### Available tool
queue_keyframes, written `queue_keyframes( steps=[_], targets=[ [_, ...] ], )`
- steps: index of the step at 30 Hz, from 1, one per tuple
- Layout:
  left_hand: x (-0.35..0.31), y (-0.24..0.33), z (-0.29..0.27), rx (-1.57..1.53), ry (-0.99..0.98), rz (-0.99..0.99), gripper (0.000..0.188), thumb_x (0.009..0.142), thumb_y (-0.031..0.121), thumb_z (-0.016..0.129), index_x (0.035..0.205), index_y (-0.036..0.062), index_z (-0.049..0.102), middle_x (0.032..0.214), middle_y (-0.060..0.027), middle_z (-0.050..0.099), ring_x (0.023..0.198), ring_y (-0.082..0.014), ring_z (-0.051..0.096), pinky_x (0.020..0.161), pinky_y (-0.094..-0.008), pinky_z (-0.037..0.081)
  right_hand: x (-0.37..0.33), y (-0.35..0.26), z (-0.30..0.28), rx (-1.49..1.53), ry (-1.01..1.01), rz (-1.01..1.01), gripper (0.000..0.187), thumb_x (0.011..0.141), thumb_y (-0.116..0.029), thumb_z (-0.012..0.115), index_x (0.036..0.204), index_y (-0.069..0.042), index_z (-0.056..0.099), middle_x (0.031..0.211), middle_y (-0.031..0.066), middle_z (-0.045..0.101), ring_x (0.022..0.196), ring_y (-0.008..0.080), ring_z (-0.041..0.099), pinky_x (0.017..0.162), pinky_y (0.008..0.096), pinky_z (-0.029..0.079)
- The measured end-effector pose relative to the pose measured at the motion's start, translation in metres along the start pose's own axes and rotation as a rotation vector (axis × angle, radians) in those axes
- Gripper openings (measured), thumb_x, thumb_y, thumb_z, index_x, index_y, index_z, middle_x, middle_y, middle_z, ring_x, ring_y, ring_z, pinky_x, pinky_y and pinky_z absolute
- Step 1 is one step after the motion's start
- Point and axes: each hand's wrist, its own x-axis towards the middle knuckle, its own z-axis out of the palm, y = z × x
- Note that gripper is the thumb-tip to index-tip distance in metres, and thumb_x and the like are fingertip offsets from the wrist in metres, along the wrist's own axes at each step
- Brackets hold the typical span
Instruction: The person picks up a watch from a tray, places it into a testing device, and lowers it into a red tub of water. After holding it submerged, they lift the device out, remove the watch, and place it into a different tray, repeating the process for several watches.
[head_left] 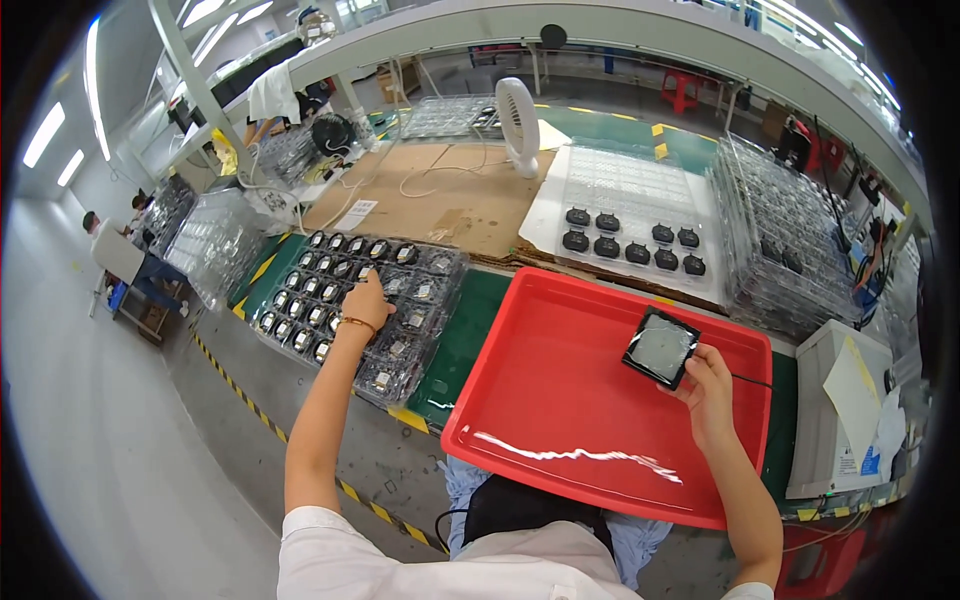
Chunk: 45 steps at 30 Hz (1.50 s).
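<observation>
My right hand (708, 385) grips a square black-framed device (661, 347) with a grey face, holding it tilted above the right side of a red plastic tray (530, 400). A black cable shows to the right of that hand. At the left, my left hand (368, 303) is over a clear blister tray (425, 345) with rows of small round black parts (327, 263) bearing pale labels. Its fingers are bent together at the middle of the rows, the index finger foremost. Whatever lies between the fingertips is hidden.
Beyond the red tray, a clear tray (640, 185) carries several black parts (607, 246). A white fan (517, 125) stands on cardboard (440, 190). Stacked clear trays (785, 230) rise at the right, near a grey-white box (835, 400). A person (125, 245) sits far left.
</observation>
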Motion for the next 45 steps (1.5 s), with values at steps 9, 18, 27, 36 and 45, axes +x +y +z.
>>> queue_keyframes(
  steps=[9,18,27,36,45],
  targets=[
    [0.008,-0.003,0.005,0.012,-0.044,0.044,0.083,0.056,0.017,0.079,0.125,0.0056,0.034,0.100,-0.0241,0.058,0.092,-0.0397,0.057,0.078,-0.0449,0.048,-0.004,-0.003,-0.002,0.038,-0.052,-0.016,0.024,0.083,-0.010,0.046,0.106,-0.003,0.047,0.098,0.0071,0.054,0.092,0.0185,0.057,0.072,0.0368,0.054],
    [-0.008,0.019,-0.002,-0.397,0.403,0.316,0.019,0.063,0.000,0.062,0.081,0.0052,0.060,0.067,-0.0086,0.051,0.064,-0.0258,0.051,0.058,-0.0362,0.041,-0.003,-0.006,-0.002,0.065,-0.076,0.082,0.025,0.082,-0.005,0.050,0.107,-0.001,0.046,0.100,0.0100,0.048,0.090,0.0196,0.055,0.071,0.0351,0.054],
    [-0.106,0.233,-0.058,-0.764,0.139,1.042,0.037,0.070,-0.003,0.051,0.106,0.0064,0.052,0.096,-0.0136,0.051,0.082,-0.0307,0.057,0.066,-0.0380,0.049,-0.001,0.002,-0.006,0.170,-0.162,0.325,0.026,0.084,-0.006,0.049,0.109,-0.008,0.042,0.099,0.0115,0.055,0.089,0.0236,0.059,0.078,0.0419,0.051],
    [-0.127,0.278,-0.055,-0.719,-0.029,1.143,0.052,0.069,0.006,0.064,0.117,0.0057,0.045,0.106,-0.0123,0.049,0.086,-0.0332,0.057,0.066,-0.0366,0.049,0.002,0.003,-0.003,0.242,-0.191,0.287,0.020,0.089,-0.014,0.047,0.107,-0.007,0.043,0.099,0.0103,0.056,0.085,0.0243,0.063,0.073,0.0425,0.053],
    [-0.122,0.274,-0.048,-0.939,-0.040,0.993,0.075,0.051,0.018,0.081,0.117,0.0055,0.048,0.099,-0.0060,0.058,0.083,-0.0240,0.052,0.074,-0.0335,0.046,0.004,-0.006,-0.006,0.245,-0.177,0.264,0.025,0.087,-0.010,0.048,0.110,-0.004,0.043,0.103,0.0145,0.057,0.087,0.0252,0.063,0.075,0.0400,0.054]
  ],
)
